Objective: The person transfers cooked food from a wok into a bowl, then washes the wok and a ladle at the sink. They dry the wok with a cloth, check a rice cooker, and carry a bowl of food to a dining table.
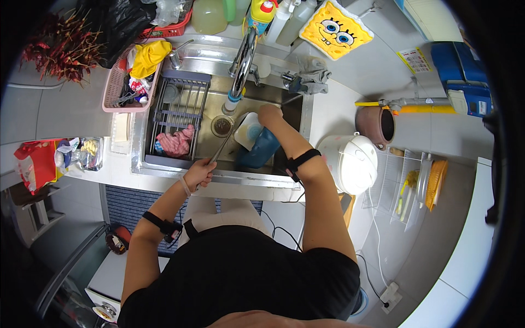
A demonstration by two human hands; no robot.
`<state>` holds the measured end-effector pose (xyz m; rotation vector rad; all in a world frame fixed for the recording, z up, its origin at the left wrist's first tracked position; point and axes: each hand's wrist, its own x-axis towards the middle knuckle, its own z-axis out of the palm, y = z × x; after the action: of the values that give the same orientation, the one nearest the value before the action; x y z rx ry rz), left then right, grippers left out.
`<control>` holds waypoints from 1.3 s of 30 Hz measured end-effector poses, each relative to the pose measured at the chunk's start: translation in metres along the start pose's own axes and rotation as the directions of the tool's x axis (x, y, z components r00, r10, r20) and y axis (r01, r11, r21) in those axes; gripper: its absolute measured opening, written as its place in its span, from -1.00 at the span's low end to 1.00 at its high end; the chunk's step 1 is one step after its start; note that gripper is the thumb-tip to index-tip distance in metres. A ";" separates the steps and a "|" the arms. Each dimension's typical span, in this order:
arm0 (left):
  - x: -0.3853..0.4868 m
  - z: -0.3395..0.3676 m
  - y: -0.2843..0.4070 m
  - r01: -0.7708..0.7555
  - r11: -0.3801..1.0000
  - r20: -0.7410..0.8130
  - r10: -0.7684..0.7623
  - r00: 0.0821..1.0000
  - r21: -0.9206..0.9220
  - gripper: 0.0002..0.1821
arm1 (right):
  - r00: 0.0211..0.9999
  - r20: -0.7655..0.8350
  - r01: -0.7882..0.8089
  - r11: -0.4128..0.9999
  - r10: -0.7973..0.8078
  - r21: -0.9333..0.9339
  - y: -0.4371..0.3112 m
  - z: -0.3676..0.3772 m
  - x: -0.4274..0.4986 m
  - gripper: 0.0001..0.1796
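Observation:
My left hand (pixel 199 174) grips a long thin metal utensil (pixel 222 148) over the sink's front edge; the far end of the utensil reaches towards a white container (pixel 247 130) in the steel sink (pixel 213 98). My right hand (pixel 270 115) is at the container's right, with its fingers bent and largely hidden, so its hold cannot be told. Just below it lies a blue bowl or basin (pixel 262 151), tilted in the sink. The chrome faucet (pixel 243 65) hangs above the drain (pixel 222 126). A pink striped cloth (pixel 177 142) rests in the rack at the left.
A grey metal drying rack (pixel 182 100) spans the sink's left part. Beside it stands a pink basket (pixel 110 92) of small items. Bottles (pixel 262 14) line the back. A white rice cooker (pixel 348 164) and a brown clay pot (pixel 369 123) stand to the right.

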<state>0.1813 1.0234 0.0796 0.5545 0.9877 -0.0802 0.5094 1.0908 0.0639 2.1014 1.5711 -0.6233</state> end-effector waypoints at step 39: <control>-0.070 0.015 0.013 -0.168 0.986 -0.221 0.168 0.961 0.020 -0.61 | 0.803 -0.494 -0.060 0.869 0.335 0.492 0.020 0.165 -0.007 -0.36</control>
<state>0.1575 1.0148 0.1473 0.6563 1.1533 0.1359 0.5116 0.9827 -0.0620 2.9869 1.5452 -0.3113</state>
